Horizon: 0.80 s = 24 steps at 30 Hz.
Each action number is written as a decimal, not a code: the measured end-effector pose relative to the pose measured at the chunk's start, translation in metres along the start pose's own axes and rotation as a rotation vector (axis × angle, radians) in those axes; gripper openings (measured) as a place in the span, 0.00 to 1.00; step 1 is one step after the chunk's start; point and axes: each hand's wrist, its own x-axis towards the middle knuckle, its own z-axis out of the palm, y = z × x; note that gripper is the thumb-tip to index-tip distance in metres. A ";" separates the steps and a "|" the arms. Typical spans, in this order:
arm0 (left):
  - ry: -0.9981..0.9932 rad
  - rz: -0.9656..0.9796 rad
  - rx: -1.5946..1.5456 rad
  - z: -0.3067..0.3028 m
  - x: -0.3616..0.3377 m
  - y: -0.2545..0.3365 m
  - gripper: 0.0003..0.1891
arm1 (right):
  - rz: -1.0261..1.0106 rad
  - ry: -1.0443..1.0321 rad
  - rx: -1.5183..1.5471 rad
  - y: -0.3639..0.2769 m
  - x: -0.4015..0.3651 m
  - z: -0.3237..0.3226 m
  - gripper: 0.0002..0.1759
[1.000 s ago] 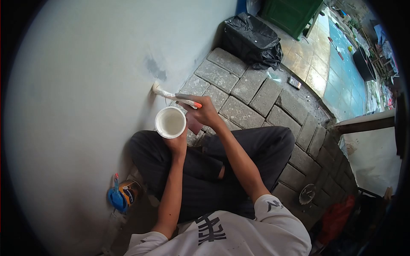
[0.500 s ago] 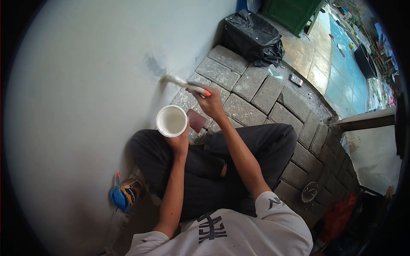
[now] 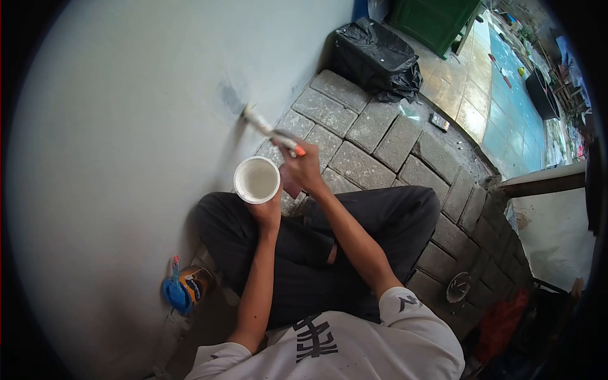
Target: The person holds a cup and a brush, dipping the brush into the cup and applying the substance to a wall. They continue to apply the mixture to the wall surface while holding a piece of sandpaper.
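My left hand (image 3: 268, 210) is wrapped round a white tub (image 3: 256, 180) with pale paint inside, held upright above my crossed legs. In my right hand (image 3: 303, 166) is a paintbrush (image 3: 261, 124) with a pale, orange-ended handle. Its bristle end reaches the white wall (image 3: 139, 139), just below a grey patch (image 3: 230, 98); the brush is slightly blurred. Partly hidden behind my right hand lies a dark red sheet (image 3: 291, 183), on the paving by the tub.
A black plastic-wrapped bundle (image 3: 377, 57) sits against the wall ahead. To my left stands an orange can (image 3: 197, 282) with a blue-covered brush. Grey paving blocks (image 3: 364, 163) spread right, with a glass ashtray-like dish (image 3: 458, 286). A green cabinet (image 3: 434, 22) is farther off.
My right hand has moved slightly down and toward me, tilting the brush more steeply, and now covers more of the red sheet. The tub has barely shifted.
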 end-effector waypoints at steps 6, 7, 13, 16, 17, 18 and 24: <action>-0.047 0.035 0.117 -0.006 -0.002 -0.008 0.25 | 0.054 -0.076 0.257 0.002 0.015 -0.017 0.15; -0.029 0.015 0.067 -0.004 -0.002 -0.005 0.24 | 0.111 0.002 0.333 0.015 0.017 -0.020 0.15; -0.050 0.008 0.031 -0.002 0.001 0.002 0.25 | 0.344 0.203 -0.068 0.019 0.011 -0.007 0.16; -0.045 0.045 0.065 -0.004 -0.002 -0.008 0.25 | 0.429 0.202 0.358 -0.034 0.019 0.008 0.17; -0.047 0.073 0.090 -0.005 -0.002 -0.011 0.24 | 0.412 0.189 0.523 -0.052 0.022 0.009 0.18; -0.047 0.072 0.095 -0.005 -0.001 -0.010 0.24 | 0.390 0.173 0.688 -0.060 0.025 0.011 0.19; -0.030 0.054 0.072 -0.002 -0.002 -0.008 0.23 | 0.350 0.209 0.898 0.003 0.023 0.003 0.19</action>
